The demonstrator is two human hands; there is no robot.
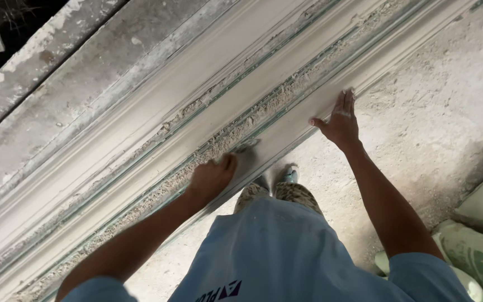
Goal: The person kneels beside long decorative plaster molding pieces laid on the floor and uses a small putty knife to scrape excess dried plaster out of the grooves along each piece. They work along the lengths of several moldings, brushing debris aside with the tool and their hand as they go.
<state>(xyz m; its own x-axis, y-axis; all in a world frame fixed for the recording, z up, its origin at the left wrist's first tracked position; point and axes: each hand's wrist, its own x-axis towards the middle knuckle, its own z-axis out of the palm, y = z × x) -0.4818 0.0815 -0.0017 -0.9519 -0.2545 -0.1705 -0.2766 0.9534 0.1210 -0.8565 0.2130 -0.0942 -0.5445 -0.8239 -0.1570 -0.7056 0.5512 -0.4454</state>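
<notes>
a long, pale grey plaster moulding with stepped ridges and grooves (pixel 141 151) is seen running diagonally from the lower left to the upper right of the head view. its central groove is filled with coarse, sandy crumbs, and traces of green show along the edges of that groove.

the left hand (pixel 212 178) is placed on the near side of the moulding, beside the crumb-filled groove. its grip is closed around a small flat-bladed tool with a greyish-green tip (pixel 245 147), of which only the tip is visible past the fingers; the tip is laid against the moulding's surface just beside the groove. what kind of tool it is cannot be told.

the right hand (pixel 339 122) is laid flat on the near edge of the moulding, further toward the upper right. its grip is open, fingers stretched out and together, thumb spread to the side, and nothing is held.

below the hands a dusty concrete floor (pixel 420 112) is seen, with pale green sacks (pixel 476 246) piled at the lower right. a light blue shirt (pixel 275 251) and patterned trousers (pixel 294 193) are seen between the arms.
</notes>
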